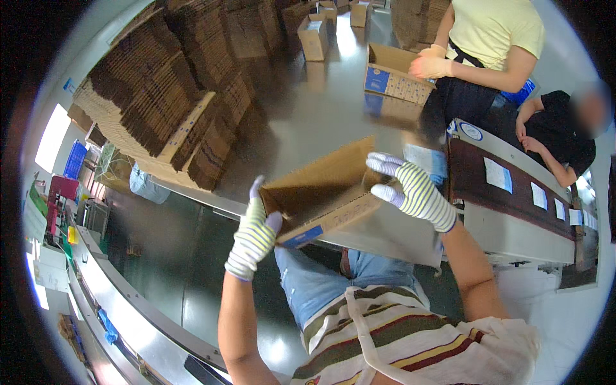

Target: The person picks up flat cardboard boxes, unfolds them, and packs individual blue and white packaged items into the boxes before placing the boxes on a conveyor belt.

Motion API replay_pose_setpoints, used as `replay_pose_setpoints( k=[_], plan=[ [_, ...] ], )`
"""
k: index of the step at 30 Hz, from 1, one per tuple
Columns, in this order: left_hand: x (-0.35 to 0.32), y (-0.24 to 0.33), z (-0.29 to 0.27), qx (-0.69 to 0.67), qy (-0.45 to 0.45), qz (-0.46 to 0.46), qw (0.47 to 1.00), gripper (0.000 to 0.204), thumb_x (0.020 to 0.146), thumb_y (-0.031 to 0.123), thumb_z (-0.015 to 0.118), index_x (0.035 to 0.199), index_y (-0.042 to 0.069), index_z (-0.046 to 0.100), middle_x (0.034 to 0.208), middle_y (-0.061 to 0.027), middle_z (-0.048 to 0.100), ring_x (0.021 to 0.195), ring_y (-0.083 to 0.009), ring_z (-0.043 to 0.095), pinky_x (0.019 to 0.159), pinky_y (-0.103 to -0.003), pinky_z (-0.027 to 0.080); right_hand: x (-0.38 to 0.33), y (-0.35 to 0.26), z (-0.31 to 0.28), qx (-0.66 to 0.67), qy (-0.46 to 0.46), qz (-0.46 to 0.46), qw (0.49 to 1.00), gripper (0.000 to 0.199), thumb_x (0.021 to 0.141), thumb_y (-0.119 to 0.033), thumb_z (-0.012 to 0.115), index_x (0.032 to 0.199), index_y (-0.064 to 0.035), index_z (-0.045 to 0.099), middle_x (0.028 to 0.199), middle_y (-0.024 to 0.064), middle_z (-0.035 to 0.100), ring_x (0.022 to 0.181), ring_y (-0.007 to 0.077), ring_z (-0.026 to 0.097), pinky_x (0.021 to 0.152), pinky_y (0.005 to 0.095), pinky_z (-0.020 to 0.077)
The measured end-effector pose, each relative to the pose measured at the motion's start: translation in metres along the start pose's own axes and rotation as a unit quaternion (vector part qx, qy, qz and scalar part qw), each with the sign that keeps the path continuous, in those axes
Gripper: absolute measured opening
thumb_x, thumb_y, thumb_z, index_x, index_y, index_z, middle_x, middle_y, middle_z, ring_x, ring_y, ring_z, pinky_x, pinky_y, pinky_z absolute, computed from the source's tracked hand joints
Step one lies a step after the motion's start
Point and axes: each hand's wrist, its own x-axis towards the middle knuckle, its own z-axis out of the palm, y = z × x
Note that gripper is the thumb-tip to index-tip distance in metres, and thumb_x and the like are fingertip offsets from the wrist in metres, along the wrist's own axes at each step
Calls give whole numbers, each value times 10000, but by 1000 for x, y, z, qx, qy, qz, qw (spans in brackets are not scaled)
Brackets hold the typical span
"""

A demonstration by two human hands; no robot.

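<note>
- While stacks [138,96] of flat cardboard crowd the left side of the steel table [301,109], a dark belt [466,174] flanks its right.
- Box [350,168]: open, over the table's near edge, between left hand [251,239] and right hand [418,192]; side print too small to read.
- Both hands: pinching its opposite ends.
- Blue panel [301,237]: box's near side.
- Packets [498,175]: white-blue, on the belt.

The carton [321,200] is brown with a blue patch [303,237], the gloves [423,197] white with yellow-green stripes.

packing workshop: stacked flattened cartons [138,86], conveyor belt [471,176] carrying packets [498,175], metal worktable [314,119]
</note>
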Motion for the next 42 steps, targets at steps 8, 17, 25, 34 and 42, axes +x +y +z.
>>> replay_pose_setpoints(
  k=[8,17,25,34,42],
  plan=[
    [11,43,12,486,202,151,837,537,817,282,636,1217,-28,456,922,-211,599,691,-351,623,601,-397,526,10,-1,-13,-108,-124,-54,985,332,754,-358,686,857,-43,714,942,94,692,960,265,625,843,370,487],
    [21,62,57,585,65,95,802,633,819,612,497,790,-11,605,789,-233,615,681,-315,632,564,-359,516,20,6,-6,-114,-109,-65,985,384,754,-421,649,819,-48,711,853,126,685,841,289,650,768,375,504],
    [73,16,61,406,-82,82,907,493,945,386,395,712,29,642,670,-180,633,641,-366,620,641,-458,494,38,19,38,-263,-15,-91,960,245,806,-241,611,1009,-118,670,1000,79,631,932,276,561,827,392,451],
    [38,42,93,492,-75,122,859,616,758,371,663,1201,-12,472,989,-188,602,892,-317,618,776,-413,500,44,21,35,-169,14,-78,982,275,776,-201,644,1031,-98,644,1017,127,623,948,323,550,853,419,458],
    [33,51,26,-210,120,37,970,471,821,233,701,1138,-26,467,989,-199,649,899,-246,659,802,-352,539,23,12,5,170,190,17,967,477,842,-242,660,1200,31,504,1210,210,533,1141,285,512,979,392,394]
  ],
)
